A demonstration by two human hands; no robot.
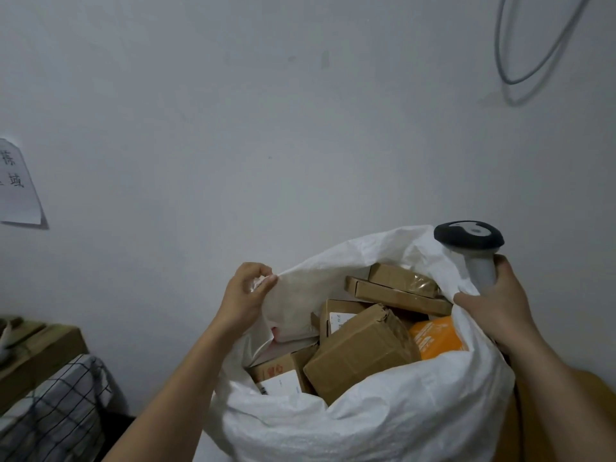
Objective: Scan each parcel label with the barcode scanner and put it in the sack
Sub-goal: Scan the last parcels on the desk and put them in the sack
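The near rim of the white woven sack (383, 425) was noted closest to the lens, slumped and creased, its mouth held wide. The far-left edge of the rim was pinched between thumb and fingertips of the left hand (245, 295). The right hand (496, 301) was clamped around the grip of the barcode scanner (475, 251), and the sack's right rim appeared to be caught under the same fingers.

The scanner was held roughly upright, long axis near vertical, dark head uppermost and tilted slightly left. Which way its scan window faced could not be told.

The sack was seen well filled. A crumpled brown carton (361, 348) lay diagonally at centre, long axis running lower left to upper right. Two flat cartons (400, 291) were stacked behind it, near level. An orange parcel (436, 338) was wedged against the right wall. A labelled box (283, 378) lay at lower left. No parcel was held in either hand.

The woven fabric was judged soft, limp and light, likely to collapse shut if released; a hold at two opposite points of the rim suits it best. The cartons were judged stiff, with dented corners, best taken across their short sides. The loaded sack was judged heavy.

A folded checked cloth (56, 405) lay lower left.
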